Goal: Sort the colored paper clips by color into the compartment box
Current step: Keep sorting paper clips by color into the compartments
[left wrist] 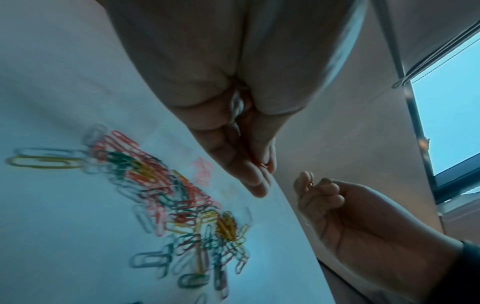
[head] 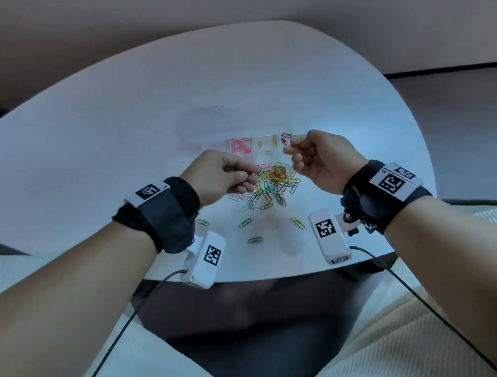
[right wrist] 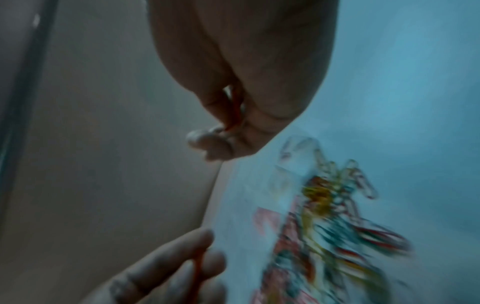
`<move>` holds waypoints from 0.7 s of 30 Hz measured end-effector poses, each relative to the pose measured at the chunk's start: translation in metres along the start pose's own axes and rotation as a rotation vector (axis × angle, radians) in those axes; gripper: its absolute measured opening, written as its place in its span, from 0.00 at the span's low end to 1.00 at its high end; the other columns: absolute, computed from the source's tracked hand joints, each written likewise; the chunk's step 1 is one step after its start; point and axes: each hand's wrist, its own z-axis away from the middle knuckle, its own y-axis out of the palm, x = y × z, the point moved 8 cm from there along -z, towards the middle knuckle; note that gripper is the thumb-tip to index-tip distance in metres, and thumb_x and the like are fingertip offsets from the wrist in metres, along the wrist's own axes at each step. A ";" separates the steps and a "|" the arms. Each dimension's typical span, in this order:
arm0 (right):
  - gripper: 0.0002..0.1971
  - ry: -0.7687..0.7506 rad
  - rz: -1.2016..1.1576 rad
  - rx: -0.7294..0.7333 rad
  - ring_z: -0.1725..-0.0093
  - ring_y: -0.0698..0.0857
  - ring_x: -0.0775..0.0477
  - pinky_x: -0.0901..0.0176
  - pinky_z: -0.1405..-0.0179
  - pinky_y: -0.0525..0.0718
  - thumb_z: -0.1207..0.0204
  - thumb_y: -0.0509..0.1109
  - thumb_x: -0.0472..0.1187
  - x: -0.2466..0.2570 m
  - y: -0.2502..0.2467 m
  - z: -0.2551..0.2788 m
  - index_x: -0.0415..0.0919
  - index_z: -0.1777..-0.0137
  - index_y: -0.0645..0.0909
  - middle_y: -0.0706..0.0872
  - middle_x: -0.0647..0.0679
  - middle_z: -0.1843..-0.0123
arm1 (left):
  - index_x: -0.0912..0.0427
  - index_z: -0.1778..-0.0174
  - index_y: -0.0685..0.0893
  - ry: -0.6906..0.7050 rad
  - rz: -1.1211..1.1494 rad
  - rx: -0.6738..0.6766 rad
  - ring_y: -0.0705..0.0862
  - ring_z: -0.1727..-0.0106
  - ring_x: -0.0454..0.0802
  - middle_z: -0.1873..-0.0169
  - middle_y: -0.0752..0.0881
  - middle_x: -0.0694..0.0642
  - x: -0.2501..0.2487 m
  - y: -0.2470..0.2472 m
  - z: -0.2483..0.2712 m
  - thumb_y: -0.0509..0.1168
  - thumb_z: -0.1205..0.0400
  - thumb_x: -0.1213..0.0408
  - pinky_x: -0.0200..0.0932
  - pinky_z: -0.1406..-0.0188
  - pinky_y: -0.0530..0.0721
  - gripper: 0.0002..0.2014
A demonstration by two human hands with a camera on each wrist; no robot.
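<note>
Looking down from the head view, both hands hover above the white tabletop (head: 95, 138). The right hand (head: 317, 158) pinches a red clip (head: 302, 148) between thumb and forefinger, its long axis lying left to right. The left hand (head: 226, 175) has its fingers curled together over the near edge of the mixed pile of clips (head: 273, 184). The clear compartment box (head: 257, 150) lies just beyond the pile, with pink clips (head: 240, 145) in one left cell and a few yellow and red ones in cells further right. The right hand is the nearer one to the red cell, which lies just behind its fingertips.

From the left wrist view, the left hand (left wrist: 246, 156) holds something small and red between thumb and fingertips (left wrist: 255, 185), probably another clip. The pile (left wrist: 182, 205) lies below and to the left, and the right hand (left wrist: 337, 209) is close by.

From the right wrist view, which is blurred, the red clip (right wrist: 235, 111) hangs in the pinch of the right hand (right wrist: 233, 115). The pile (right wrist: 330, 226) lies below it.
</note>
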 end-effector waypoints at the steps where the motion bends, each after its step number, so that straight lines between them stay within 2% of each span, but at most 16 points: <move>1: 0.12 -0.043 -0.036 -0.040 0.77 0.79 0.50 0.63 0.76 0.81 0.21 0.53 0.28 0.011 -0.002 -0.002 0.33 0.58 0.78 0.86 0.39 0.65 | 0.71 0.46 0.85 0.015 0.021 -0.017 0.88 0.62 0.50 0.60 0.88 0.63 -0.007 0.002 -0.006 0.59 0.17 0.81 0.37 0.56 0.89 0.11; 4: 0.09 -0.119 -0.130 -0.134 0.67 0.87 0.45 0.61 0.62 0.89 0.19 0.58 0.30 0.033 -0.009 -0.008 0.29 0.52 0.79 0.85 0.36 0.59 | 0.72 0.48 0.85 0.041 0.032 -0.072 0.86 0.62 0.52 0.63 0.86 0.62 -0.028 0.011 -0.025 0.57 0.17 0.82 0.40 0.54 0.87 0.11; 6: 0.13 -0.083 -0.100 -0.140 0.51 0.89 0.39 0.56 0.49 0.89 0.17 0.62 0.37 0.037 -0.010 -0.017 0.26 0.42 0.78 0.85 0.34 0.49 | 0.71 0.49 0.85 0.022 0.032 -0.109 0.85 0.64 0.50 0.64 0.85 0.61 -0.038 0.017 -0.038 0.57 0.17 0.83 0.35 0.59 0.87 0.12; 9: 0.32 0.041 0.032 -0.095 0.30 0.77 0.36 0.52 0.33 0.78 0.17 0.64 0.51 0.036 -0.008 -0.027 0.28 0.22 0.64 0.75 0.32 0.29 | 0.74 0.47 0.85 -0.024 0.062 -0.170 0.85 0.63 0.51 0.65 0.85 0.60 -0.048 0.025 -0.059 0.56 0.18 0.85 0.33 0.59 0.88 0.13; 11: 0.40 0.075 0.058 -0.053 0.22 0.69 0.36 0.50 0.27 0.71 0.18 0.63 0.58 0.039 -0.004 -0.027 0.30 0.18 0.58 0.67 0.32 0.22 | 0.76 0.45 0.84 -0.059 0.112 -0.194 0.86 0.58 0.54 0.64 0.84 0.61 -0.052 0.032 -0.069 0.57 0.19 0.85 0.39 0.52 0.89 0.13; 12: 0.41 0.079 0.063 -0.048 0.21 0.67 0.35 0.50 0.25 0.70 0.19 0.62 0.61 0.041 -0.004 -0.026 0.31 0.18 0.58 0.67 0.32 0.22 | 0.76 0.45 0.84 -0.069 0.129 -0.198 0.85 0.54 0.55 0.64 0.83 0.61 -0.054 0.036 -0.072 0.57 0.19 0.85 0.42 0.47 0.88 0.13; 14: 0.40 0.061 0.077 -0.041 0.25 0.71 0.35 0.51 0.25 0.71 0.19 0.62 0.63 0.049 -0.006 -0.023 0.33 0.19 0.60 0.69 0.32 0.24 | 0.73 0.49 0.85 -0.071 0.124 -0.209 0.86 0.48 0.57 0.61 0.84 0.62 -0.057 0.043 -0.079 0.59 0.20 0.84 0.47 0.39 0.85 0.10; 15: 0.39 0.043 0.081 -0.033 0.27 0.73 0.35 0.50 0.25 0.71 0.19 0.61 0.62 0.052 -0.007 -0.021 0.34 0.18 0.60 0.69 0.32 0.24 | 0.71 0.50 0.85 -0.070 0.121 -0.202 0.87 0.47 0.57 0.59 0.84 0.61 -0.057 0.046 -0.082 0.59 0.19 0.83 0.47 0.39 0.85 0.10; 17: 0.37 0.006 0.079 -0.022 0.28 0.73 0.36 0.48 0.23 0.70 0.17 0.60 0.61 0.056 -0.012 -0.015 0.36 0.17 0.60 0.69 0.31 0.22 | 0.69 0.47 0.84 -0.075 0.137 -0.134 0.84 0.52 0.53 0.59 0.82 0.58 -0.059 0.058 -0.082 0.56 0.16 0.81 0.41 0.43 0.85 0.12; 19: 0.34 -0.020 0.082 -0.032 0.25 0.73 0.36 0.47 0.23 0.71 0.16 0.60 0.59 0.059 -0.018 -0.009 0.37 0.18 0.62 0.71 0.31 0.24 | 0.62 0.57 0.82 -0.097 0.095 -0.086 0.77 0.55 0.52 0.62 0.78 0.56 -0.058 0.067 -0.080 0.53 0.15 0.80 0.44 0.45 0.80 0.14; 20: 0.33 -0.029 0.089 -0.040 0.26 0.74 0.37 0.48 0.24 0.73 0.16 0.60 0.59 0.060 -0.021 -0.005 0.38 0.19 0.63 0.73 0.32 0.25 | 0.60 0.60 0.80 -0.102 0.104 -0.082 0.75 0.54 0.53 0.60 0.78 0.57 -0.057 0.070 -0.079 0.53 0.16 0.80 0.43 0.45 0.77 0.15; 21: 0.32 -0.039 0.096 -0.044 0.27 0.76 0.37 0.48 0.26 0.74 0.16 0.60 0.58 0.060 -0.023 -0.002 0.38 0.20 0.65 0.75 0.33 0.27 | 0.62 0.55 0.81 -0.112 0.136 -0.078 0.76 0.51 0.53 0.55 0.79 0.60 -0.055 0.073 -0.076 0.53 0.16 0.80 0.43 0.41 0.77 0.14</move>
